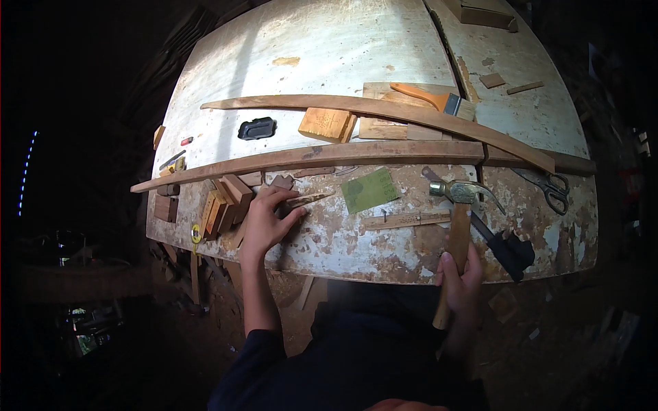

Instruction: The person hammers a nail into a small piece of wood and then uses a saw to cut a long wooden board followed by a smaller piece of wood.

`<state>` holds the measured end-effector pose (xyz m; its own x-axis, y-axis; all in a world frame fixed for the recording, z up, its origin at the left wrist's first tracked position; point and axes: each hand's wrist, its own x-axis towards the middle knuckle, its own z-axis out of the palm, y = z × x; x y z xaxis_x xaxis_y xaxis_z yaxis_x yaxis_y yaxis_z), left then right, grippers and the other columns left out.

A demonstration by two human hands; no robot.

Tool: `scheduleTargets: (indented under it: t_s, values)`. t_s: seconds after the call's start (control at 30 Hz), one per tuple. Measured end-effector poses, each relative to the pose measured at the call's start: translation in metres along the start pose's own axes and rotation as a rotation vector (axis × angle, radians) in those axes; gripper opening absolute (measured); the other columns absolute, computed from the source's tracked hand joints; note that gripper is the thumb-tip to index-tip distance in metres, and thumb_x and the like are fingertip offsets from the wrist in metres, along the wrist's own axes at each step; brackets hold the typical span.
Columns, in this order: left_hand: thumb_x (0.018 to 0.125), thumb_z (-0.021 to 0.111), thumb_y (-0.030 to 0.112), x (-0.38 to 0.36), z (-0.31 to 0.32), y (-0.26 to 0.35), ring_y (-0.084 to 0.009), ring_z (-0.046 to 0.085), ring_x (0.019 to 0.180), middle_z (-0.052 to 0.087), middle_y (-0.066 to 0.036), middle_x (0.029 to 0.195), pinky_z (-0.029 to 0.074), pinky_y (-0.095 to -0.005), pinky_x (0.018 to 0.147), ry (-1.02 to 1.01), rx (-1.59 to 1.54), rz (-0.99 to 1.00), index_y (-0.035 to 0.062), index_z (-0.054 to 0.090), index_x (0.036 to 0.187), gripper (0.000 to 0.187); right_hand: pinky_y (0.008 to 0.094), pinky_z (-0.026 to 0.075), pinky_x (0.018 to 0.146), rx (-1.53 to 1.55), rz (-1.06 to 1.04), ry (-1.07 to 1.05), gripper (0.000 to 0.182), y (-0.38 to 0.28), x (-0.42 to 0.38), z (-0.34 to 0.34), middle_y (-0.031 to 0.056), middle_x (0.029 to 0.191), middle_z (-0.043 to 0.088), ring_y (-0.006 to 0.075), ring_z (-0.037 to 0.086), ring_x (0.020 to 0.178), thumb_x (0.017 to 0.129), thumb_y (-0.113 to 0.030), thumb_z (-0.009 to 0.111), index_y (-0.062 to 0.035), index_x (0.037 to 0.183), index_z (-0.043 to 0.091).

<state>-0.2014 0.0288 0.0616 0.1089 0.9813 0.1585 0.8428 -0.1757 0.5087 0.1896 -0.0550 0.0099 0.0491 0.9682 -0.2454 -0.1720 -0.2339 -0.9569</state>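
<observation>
My right hand (460, 277) is wrapped round the wooden handle of a claw hammer (458, 236), whose metal head points up the worktable. My left hand (269, 218) reaches over small wood scraps, beside a thin pointed sliver (310, 200); its fingers are apart, and whether the fingertips touch a scrap cannot be made out. Between the hands lie a green sandpaper sheet (370, 190) and a flat wood strip (404, 220) with a nail standing in it. Small wooden blocks (218, 209) are grouped left of my left hand.
Two long wooden strips (308, 159) cross the worktable (329, 41). Beyond them are a black tray (258, 128), a wood block (325, 124) and an orange-handled brush (421, 94). Scissors (554, 192) and a black-handled tool (507, 255) lie at the right.
</observation>
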Motion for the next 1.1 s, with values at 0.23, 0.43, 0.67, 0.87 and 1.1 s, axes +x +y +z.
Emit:
scheduleTargets:
  t_s: [0.23,0.43,0.67,0.87,1.1]
  values:
    - [0.089,0.085,0.006,-0.021,0.034,0.016,-0.0261,0.077,0.098,0.080,-0.012,0.103,0.057,-0.0367,0.089,0.115,-0.129,-0.183,0.0014,0.080,0.113,0.024,0.0244,0.048,0.056,0.001,0.011,-0.019,0.018,-0.003,0.001,-0.002,0.0019,0.077,0.061,0.0074,0.059,0.061,0.107,-0.008,0.063,0.0005,0.122,0.058]
    - [0.087,0.087,0.008,-0.030,0.025,0.034,-0.0216,0.072,0.086,0.076,-0.011,0.100,0.057,-0.0360,0.079,0.022,-0.129,-0.157,-0.0002,0.076,0.112,0.028,0.0243,0.048,0.056,0.003,-0.004,-0.011,0.021,0.001,-0.001,-0.003,0.0014,0.077,0.061,0.0073,0.059,0.061,0.106,-0.008,0.063,0.0010,0.125,0.058]
    - [0.087,0.084,0.005,-0.042,0.027,0.028,-0.0297,0.072,0.087,0.073,-0.014,0.098,0.057,-0.0392,0.081,-0.054,-0.069,-0.193,0.0014,0.074,0.112,0.027,0.0241,0.048,0.056,0.002,0.000,-0.019,0.022,-0.002,0.000,-0.003,0.0007,0.077,0.062,0.0071,0.060,0.062,0.106,-0.010,0.064,0.0008,0.125,0.059]
    - [0.084,0.089,0.004,-0.038,0.058,0.055,-0.0197,0.075,0.085,0.077,-0.008,0.096,0.057,-0.0328,0.075,-0.069,-0.184,-0.053,0.0042,0.074,0.112,0.032,0.0241,0.049,0.057,-0.004,-0.002,-0.041,0.019,0.001,0.000,-0.006,0.0007,0.078,0.063,0.0066,0.060,0.063,0.106,-0.009,0.065,0.0000,0.122,0.059]
    - [0.083,0.092,0.012,-0.023,0.095,0.091,-0.0266,0.074,0.085,0.078,-0.010,0.098,0.058,-0.0364,0.077,-0.039,-0.231,0.143,0.0065,0.075,0.107,0.029,0.0247,0.050,0.058,-0.013,-0.026,-0.049,0.018,0.001,-0.001,-0.005,0.0012,0.079,0.063,0.0065,0.060,0.063,0.106,-0.011,0.066,-0.0003,0.120,0.060]
